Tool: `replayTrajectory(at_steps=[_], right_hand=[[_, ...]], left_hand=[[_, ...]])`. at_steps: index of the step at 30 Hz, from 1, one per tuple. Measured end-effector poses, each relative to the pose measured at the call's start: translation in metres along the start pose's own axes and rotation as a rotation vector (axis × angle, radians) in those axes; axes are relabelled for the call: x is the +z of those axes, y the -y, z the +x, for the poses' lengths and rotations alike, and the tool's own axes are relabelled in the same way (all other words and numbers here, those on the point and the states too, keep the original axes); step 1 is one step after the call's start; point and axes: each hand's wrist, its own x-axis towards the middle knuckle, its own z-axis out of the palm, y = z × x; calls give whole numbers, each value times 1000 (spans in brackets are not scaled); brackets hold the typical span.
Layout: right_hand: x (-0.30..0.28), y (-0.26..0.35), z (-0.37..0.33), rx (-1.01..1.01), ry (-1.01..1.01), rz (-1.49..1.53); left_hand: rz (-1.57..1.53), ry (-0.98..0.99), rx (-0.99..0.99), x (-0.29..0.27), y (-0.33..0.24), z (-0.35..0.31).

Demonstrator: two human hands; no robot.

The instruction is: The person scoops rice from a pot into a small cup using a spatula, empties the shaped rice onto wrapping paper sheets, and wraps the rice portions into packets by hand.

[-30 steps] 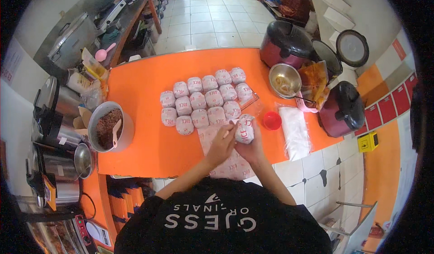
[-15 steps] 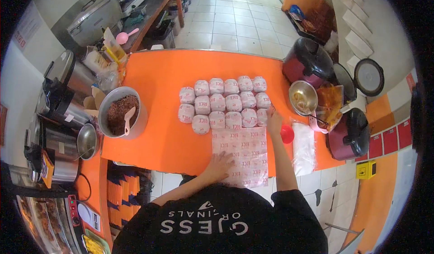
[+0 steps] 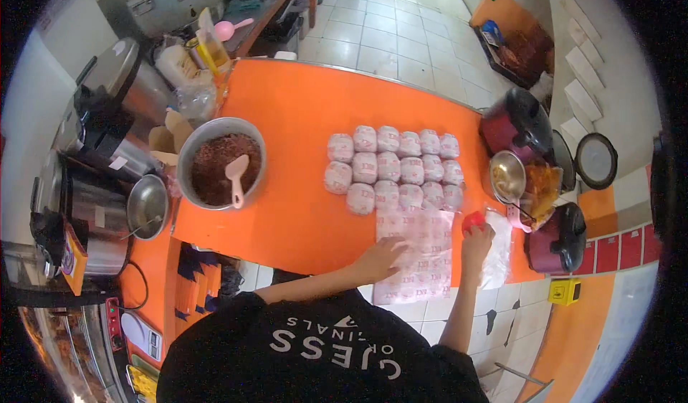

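A stack of printed wrapping paper (image 3: 416,259), white with red print, lies at the front edge of the orange table. My left hand (image 3: 380,259) rests over its left side, fingers spread and holding nothing. Right of the paper, my right hand (image 3: 476,244) has its fingers closed at a small red cup (image 3: 473,221), whose lower part they hide. Just beyond the sheets, several round wrapped bundles (image 3: 388,166) in the same paper stand in rows. Close by the right hand lies a bundle of clear plastic bags (image 3: 497,252).
At the left of the table (image 3: 301,102) stands a metal pot (image 3: 261,166) of brown shredded food, with a pink rice paddle (image 3: 236,177) in it. Two dark red rice cookers (image 3: 512,127) and a metal bowl (image 3: 507,177) line the right end. Large steel pots (image 3: 100,216) crowd the far left.
My right hand has come back from the wrapped bundles to the red cup. My left hand has lifted slightly and shifted over the paper. The whole view has turned and moved left.
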Motion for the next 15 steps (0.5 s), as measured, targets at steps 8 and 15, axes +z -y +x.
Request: replayTrajectory(at_steps=[8, 15], right_hand=[[-131, 315, -53, -576, 129, 834], [-26, 540, -52, -820, 222, 279]], left_hand=[[-1033, -544, -386, -287, 11, -115], [-807, -1076, -285, -394, 96, -222]])
